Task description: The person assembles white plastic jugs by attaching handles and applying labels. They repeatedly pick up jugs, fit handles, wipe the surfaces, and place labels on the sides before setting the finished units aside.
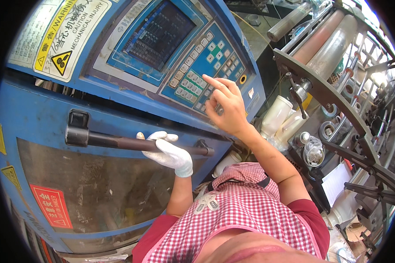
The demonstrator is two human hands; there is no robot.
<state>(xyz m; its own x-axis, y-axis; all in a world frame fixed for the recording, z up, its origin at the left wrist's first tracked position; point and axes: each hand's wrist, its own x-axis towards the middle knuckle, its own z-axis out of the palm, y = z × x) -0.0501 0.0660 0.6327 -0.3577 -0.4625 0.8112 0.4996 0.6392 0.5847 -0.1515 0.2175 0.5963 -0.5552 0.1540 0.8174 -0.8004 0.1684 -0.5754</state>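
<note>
My left hand, in a white glove, is closed around the dark handle bar on the blue machine's front door. My bare right hand is held over the control panel. Its index finger stretches toward the keys, the other fingers are partly bent, and nothing is in it. The fingertip is at the green-framed block of keys; I cannot tell whether it touches one. Above the keys to the left, a dark screen shows lines of small text.
A scratched window fills the door below the handle. Yellow and red warning labels are stuck on the machine. To the right stand a metal frame with rollers, white plastic bottles, a small clear tub and a white sheet.
</note>
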